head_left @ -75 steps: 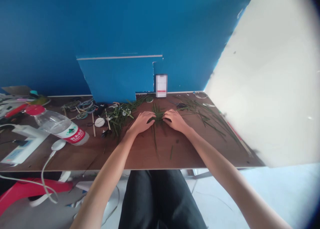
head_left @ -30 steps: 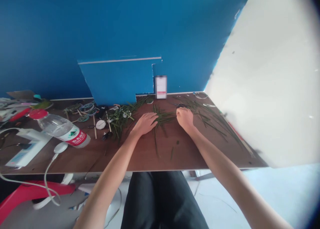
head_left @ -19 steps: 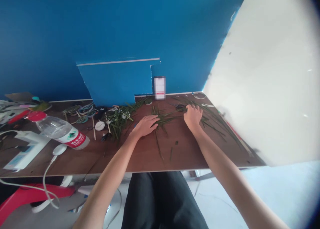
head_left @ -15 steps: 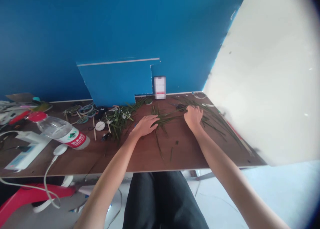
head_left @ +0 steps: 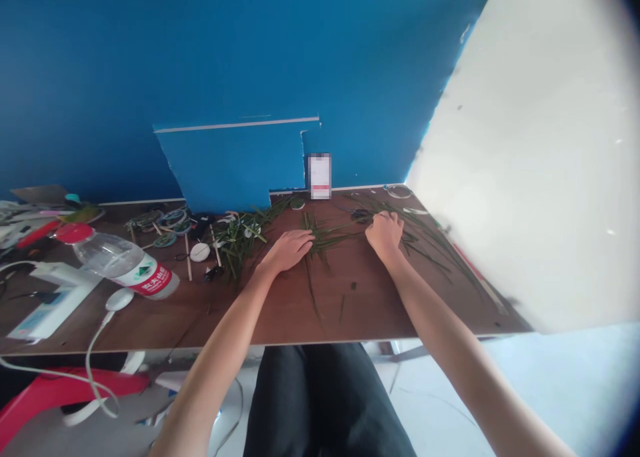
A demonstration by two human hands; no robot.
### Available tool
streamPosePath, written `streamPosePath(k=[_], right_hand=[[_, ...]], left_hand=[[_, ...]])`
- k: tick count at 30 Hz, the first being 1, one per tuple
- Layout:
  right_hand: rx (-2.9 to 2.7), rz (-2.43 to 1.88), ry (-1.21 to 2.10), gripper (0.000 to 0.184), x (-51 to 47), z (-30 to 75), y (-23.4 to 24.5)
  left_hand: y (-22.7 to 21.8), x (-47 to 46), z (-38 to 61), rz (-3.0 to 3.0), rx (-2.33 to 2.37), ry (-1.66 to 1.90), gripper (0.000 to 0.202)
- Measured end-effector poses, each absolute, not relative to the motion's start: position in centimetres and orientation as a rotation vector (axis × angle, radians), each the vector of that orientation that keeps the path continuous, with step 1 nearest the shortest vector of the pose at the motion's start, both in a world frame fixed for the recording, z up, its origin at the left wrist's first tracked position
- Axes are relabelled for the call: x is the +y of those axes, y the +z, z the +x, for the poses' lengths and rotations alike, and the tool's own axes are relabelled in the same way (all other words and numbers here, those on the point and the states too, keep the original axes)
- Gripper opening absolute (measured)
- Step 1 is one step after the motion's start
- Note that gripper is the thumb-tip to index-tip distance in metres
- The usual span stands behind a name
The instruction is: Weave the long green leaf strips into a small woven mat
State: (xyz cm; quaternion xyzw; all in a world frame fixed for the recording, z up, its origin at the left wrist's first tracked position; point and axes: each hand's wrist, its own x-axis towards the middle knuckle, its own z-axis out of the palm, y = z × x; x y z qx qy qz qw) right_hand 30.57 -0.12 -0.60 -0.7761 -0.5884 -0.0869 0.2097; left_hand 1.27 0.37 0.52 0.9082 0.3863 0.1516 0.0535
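Long narrow green leaf strips cross one another in a loose woven patch [head_left: 324, 238] on the brown table. My left hand [head_left: 289, 249] lies over the patch's left side, fingers stretched out and pressed down on the strips. At the right ends of the crosswise strips, my right hand [head_left: 385, 232] is closed, its fingers curled round the leaf strips; the fingertips are mostly hidden. Beyond it, a spread of loose leaf strips [head_left: 440, 240] runs toward the white wall. One strip hangs down from the patch toward the table's front edge.
Left of my hands lies a heap of leaf pieces [head_left: 237, 244], with round craft items [head_left: 165, 238] and a white disc [head_left: 200, 252]. A water bottle [head_left: 125, 264] lies tilted near a power strip [head_left: 55, 304]. A phone [head_left: 321, 176] leans against the blue wall.
My right hand has shifted very slightly left, still closed. My left hand stays on the woven patch, its fingers drawn a little closer together.
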Motion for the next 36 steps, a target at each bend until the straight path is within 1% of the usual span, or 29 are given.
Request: streamPosePath(k=[7, 11, 24, 28, 36], right_hand=[[-1.647, -2.098, -0.262, 0.03, 0.1, 30.8, -1.1], [-1.666, -2.068, -0.284, 0.027, 0.2, 31.0, -1.3], [-1.733, -2.124, -0.327, 0.025, 0.1, 31.3, -1.0], [-1.798, -2.154, -0.379, 0.028, 0.0, 31.1, -0.9], [-1.578, -2.191, -0.322, 0.029, -0.1, 31.7, -0.2]], left_hand=[[0.6, 0.4, 1.4, 2.749, 1.196, 0.452, 0.046], [0.5, 0.5, 1.3, 2.736, 1.187, 0.457, 0.046], [0.5, 0.4, 1.3, 2.72, 1.197, 0.447, 0.046], [0.5, 0.3, 1.2, 2.715, 1.221, 0.437, 0.046], [0.4, 0.5, 1.1, 2.699, 1.203, 0.459, 0.045]])
